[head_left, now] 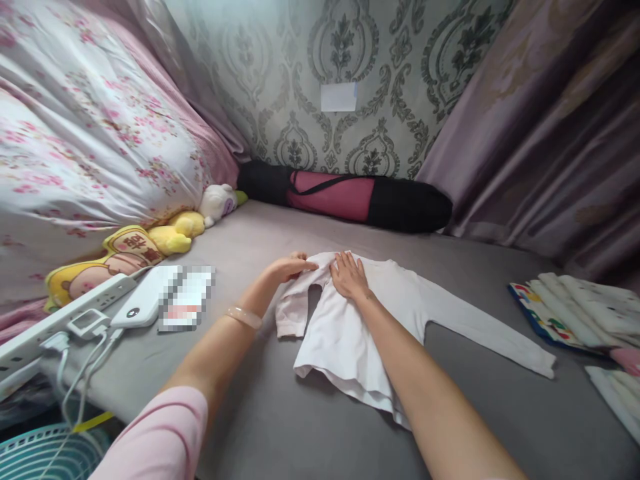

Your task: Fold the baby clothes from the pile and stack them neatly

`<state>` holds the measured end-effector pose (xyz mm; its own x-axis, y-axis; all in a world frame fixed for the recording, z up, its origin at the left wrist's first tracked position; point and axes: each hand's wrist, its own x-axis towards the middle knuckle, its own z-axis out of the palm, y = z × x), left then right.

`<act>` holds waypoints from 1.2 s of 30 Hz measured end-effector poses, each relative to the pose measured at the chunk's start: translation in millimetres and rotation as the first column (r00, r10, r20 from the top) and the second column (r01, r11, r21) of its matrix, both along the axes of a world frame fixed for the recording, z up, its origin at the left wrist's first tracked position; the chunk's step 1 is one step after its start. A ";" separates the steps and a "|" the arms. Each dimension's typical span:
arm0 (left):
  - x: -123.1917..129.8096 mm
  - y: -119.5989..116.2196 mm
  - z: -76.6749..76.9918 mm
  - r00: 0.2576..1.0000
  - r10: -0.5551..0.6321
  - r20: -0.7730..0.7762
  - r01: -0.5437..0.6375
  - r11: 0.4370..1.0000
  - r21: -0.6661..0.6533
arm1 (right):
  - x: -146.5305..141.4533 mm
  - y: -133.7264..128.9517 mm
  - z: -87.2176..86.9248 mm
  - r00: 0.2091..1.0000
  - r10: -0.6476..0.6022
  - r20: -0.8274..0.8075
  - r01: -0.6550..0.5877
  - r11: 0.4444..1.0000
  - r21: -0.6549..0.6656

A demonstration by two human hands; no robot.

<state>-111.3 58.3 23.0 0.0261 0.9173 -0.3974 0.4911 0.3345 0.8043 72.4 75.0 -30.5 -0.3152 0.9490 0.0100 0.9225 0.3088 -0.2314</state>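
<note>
A white long-sleeved shirt (400, 293) lies on the grey bed sheet (480, 413). Its right-side sleeve stretches out toward the right, while the left-side sleeve bends down beside the body of the shirt. My left hand (293, 267) pinches the cloth at the top of the bent sleeve, near the shoulder. Flat on the shirt's upper part, my right hand (349, 275) rests with its fingers spread. The lower hem is slightly wrinkled, and my right forearm covers part of it.
Folded clothes (590, 307) lie at the right. A power strip (65, 320), cables, a white device (145, 300) and plush toys (180, 230) are at the left, above a teal basket (55, 453). A black and pink bag (345, 197) lies along the wall.
</note>
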 end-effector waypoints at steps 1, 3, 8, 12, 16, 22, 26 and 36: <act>-6.5 1.5 4.0 1.000 -0.014 0.027 0.015 0.999 -0.031 | 0.1 0.3 -0.3 1.000 0.001 0.002 -0.001 1.000 -0.003; -22.7 4.4 14.3 0.998 -0.056 0.026 0.058 0.995 -0.084 | 0.4 0.9 -1.2 1.000 0.002 0.004 -0.002 1.000 -0.001; -69.9 9.0 48.2 0.915 -0.172 -0.364 0.124 0.981 -0.152 | 1.2 1.3 -4.5 1.000 0.002 0.015 -0.003 1.000 0.023; -106.8 8.1 63.0 0.929 -0.073 -0.363 -0.008 0.976 -0.217 | 1.2 1.5 -5.8 1.000 0.003 0.023 -0.004 0.999 0.042; -145.1 2.0 60.3 0.962 -0.046 -0.269 -0.016 0.974 -0.224 | 0.9 2.8 -6.9 0.999 0.003 0.034 -0.004 0.999 0.047; -168.5 -19.3 34.9 0.998 0.057 -0.037 -0.060 0.995 -0.082 | 0.1 3.1 -4.7 0.999 0.008 0.039 -0.009 0.999 0.046; -158.8 -30.9 9.8 0.971 0.219 -0.092 -0.218 0.976 0.022 | -1.6 2.5 -0.6 0.998 0.007 0.054 -0.006 1.000 -0.001; -146.5 -42.3 -21.5 0.506 0.178 -0.844 -0.001 0.979 0.205 | -4.2 0.8 4.8 0.997 -0.014 0.082 0.018 0.999 -0.052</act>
<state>-257.8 16.0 1.5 -0.3304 0.9434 -0.0306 0.9420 0.3316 0.0526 68.2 75.9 -25.8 -0.2980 0.9524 -0.0649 0.9436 0.2836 -0.1708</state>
